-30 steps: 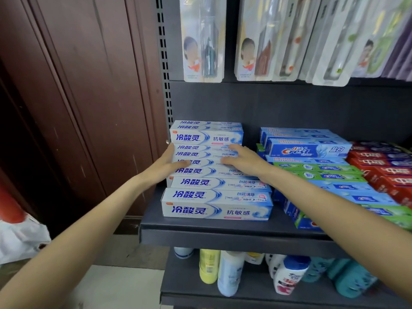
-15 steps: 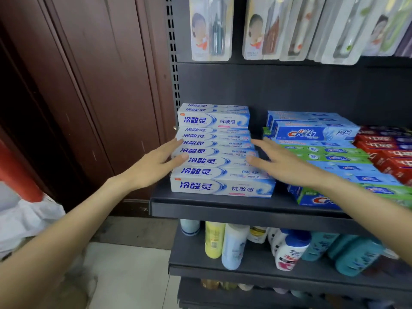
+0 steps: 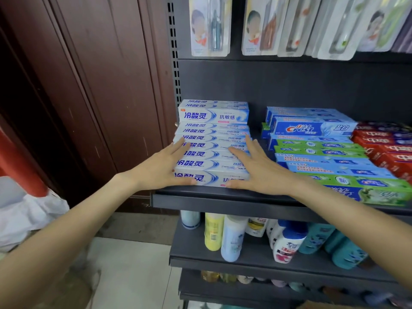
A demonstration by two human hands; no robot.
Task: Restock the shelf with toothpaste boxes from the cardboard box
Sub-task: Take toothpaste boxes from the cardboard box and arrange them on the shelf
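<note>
White toothpaste boxes [image 3: 214, 152] are squared by flat, spread left hand [image 3: 165, 168] & right hand [image 3: 260, 168]; even pressure advised, flush w/ shelf [image 3: 223, 204] edge.

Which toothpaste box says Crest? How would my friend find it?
Look at the dark shelf under the hanging toothbrushes. Right of the white stack that both hands press, the Crest box tops the blue-and-green pile. It alone shows big red-and-white Crest lettering on blue.

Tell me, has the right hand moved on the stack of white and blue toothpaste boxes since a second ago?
Yes. The right hand slid from the stack's top rows toward its near right end, thumb at the front box.
</note>
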